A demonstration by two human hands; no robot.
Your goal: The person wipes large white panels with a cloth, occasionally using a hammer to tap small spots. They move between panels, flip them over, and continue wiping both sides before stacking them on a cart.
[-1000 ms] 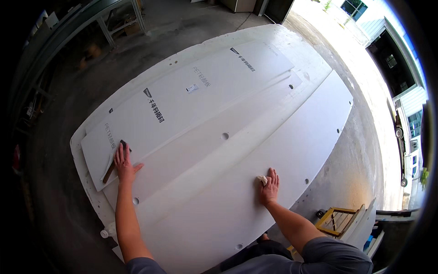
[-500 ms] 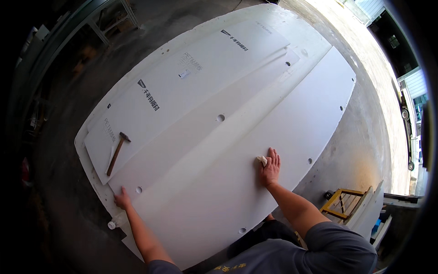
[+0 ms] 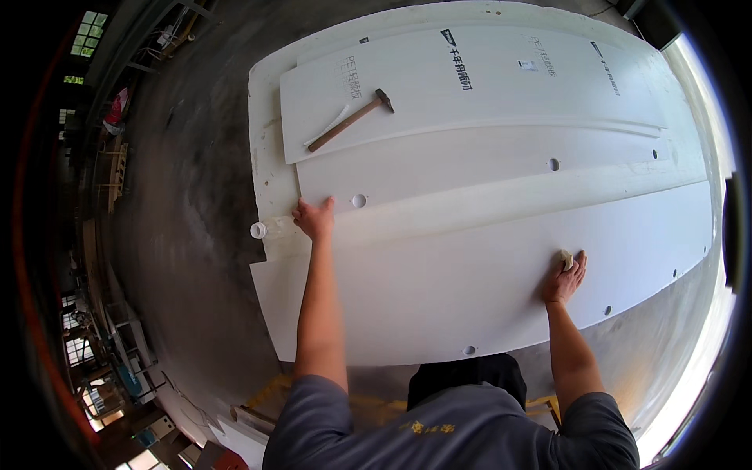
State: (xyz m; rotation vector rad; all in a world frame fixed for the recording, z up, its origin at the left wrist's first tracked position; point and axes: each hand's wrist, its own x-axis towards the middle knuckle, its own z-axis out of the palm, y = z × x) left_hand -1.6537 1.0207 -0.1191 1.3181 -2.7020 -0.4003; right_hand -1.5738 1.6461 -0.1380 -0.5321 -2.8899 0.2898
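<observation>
A white panel with round holes (image 3: 439,153) lies in the middle, and my left hand (image 3: 315,218) is closed on its near left corner. Beside that hand a clear plastic bottle (image 3: 274,228) lies on its side. Toward my body is a second white panel with round holes (image 3: 423,290). My right hand (image 3: 565,280) rests on this near panel, a small crumpled off-white cloth (image 3: 566,259) tucked at its thumb. Farther off, a hammer with a wooden handle (image 3: 349,122) and a thin white strip (image 3: 335,119) lie on a printed white panel (image 3: 407,94).
Under the panels is a large pale slab-like surface (image 3: 265,157) with a rough edge. Grey concrete floor (image 3: 188,196) surrounds it. Racks and stacked goods (image 3: 129,345) line the left side. A yellow frame (image 3: 376,406) shows low down by my body.
My view has swung to the left, so the panels now lie more crosswise. The left hand stays at the middle panel's corner. My right hand remains on the near panel with the cloth.
</observation>
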